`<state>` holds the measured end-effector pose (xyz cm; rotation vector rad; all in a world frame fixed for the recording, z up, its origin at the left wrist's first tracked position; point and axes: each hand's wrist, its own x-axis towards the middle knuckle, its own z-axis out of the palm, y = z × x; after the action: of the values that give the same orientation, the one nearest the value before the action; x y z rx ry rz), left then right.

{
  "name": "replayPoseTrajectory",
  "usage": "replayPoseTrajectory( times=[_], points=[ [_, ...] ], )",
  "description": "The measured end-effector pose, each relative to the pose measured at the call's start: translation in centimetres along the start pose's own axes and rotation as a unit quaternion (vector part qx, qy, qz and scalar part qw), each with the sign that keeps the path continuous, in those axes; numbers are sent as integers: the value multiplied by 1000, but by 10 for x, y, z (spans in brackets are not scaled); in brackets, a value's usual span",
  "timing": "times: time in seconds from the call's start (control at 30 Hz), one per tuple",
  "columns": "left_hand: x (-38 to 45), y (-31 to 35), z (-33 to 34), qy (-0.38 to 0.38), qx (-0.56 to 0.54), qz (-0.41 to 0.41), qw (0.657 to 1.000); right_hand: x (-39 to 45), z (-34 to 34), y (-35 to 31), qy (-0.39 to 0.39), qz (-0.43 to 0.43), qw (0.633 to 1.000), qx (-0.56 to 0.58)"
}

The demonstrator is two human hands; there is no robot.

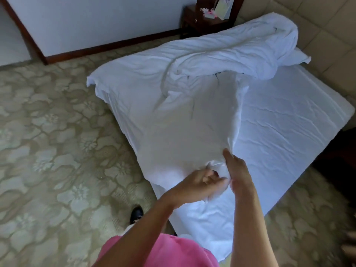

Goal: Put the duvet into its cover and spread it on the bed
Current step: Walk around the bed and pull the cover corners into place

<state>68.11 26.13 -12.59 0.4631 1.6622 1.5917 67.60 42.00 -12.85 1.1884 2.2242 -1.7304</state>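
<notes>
We see two hands meeting over the near corner of the bed. The left hand [202, 180] has its fingers curled round a bunched corner of the white duvet cover [185, 120] and grips it. The right hand [238, 170] sits just beside it, thumb raised, pinching the same bunch of cloth from the other side. Both forearms are bare and reach in from the bottom of the view.

From the held corner, the one duvet cover rises in a taut sheet toward the middle of the bed, then spreads flat across the left half, with one corner hanging over the left edge. We count one duvet [250, 47]: it lies crumpled in a long roll across the far end of the bed, its near folds touching or running into the cover; whether any of it is already inside we cannot tell.

The bed [289, 120] carries one white fitted sheet, lightly creased, bare on the right half. Around it lies a flower-patterned carpet [48, 132]. We note one black shoe [136, 213] by the near corner, one pink garment [163, 253] at the bottom edge, and one dark wooden bedside table [200, 22] beyond the head of the bed.
</notes>
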Motion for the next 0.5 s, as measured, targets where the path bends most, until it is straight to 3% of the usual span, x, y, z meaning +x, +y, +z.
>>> replayPoseTrajectory(
  times=[0.03, 0.1, 0.2, 0.27, 0.43, 0.5],
  points=[
    [6, -9, 4, 10, -178, -75, 981, 0, -12, 7, 3, -11, 999, 31],
    [25, -32, 13, 92, -452, -211, 862, 3, -48, 23, 4, -21, 996, 82],
    [50, -51, 40, 244, -612, -238, 714, 9, -104, 47, -31, -36, 996, 72],
    [69, -51, 55, 331, -636, -195, 669, 16, -133, 66, -36, -52, 998, -7],
    [91, -8, 67, 463, -456, -94, 754, 29, -169, 101, -102, 9, 980, -170],
    [79, 12, 85, 475, -287, -34, 831, 22, -170, 95, -102, 7, 986, -131]
  ],
)
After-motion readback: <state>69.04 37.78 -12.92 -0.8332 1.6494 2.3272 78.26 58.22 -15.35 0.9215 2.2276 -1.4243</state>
